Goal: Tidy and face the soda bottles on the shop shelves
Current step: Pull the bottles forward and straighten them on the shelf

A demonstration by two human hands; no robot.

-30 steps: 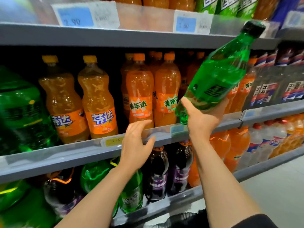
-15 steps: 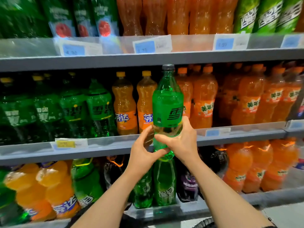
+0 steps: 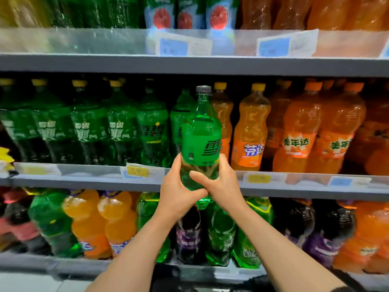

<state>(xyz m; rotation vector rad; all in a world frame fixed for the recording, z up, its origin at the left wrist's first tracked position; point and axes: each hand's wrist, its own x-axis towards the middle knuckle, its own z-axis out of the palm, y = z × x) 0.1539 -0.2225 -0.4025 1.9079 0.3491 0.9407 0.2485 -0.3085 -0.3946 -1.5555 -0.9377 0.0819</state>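
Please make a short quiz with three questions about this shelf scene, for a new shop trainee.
1. True or false: the green bottle is gripped by both the left hand and the right hand.
2. Multiple choice: how is the held bottle standing? A) upright, cap up B) lying flat C) upside down
3. Fill in: directly right of the held bottle, the middle shelf carries bottles of ______ colour.

Key
1. True; each hand wraps the lower part, below the label.
2. A
3. orange
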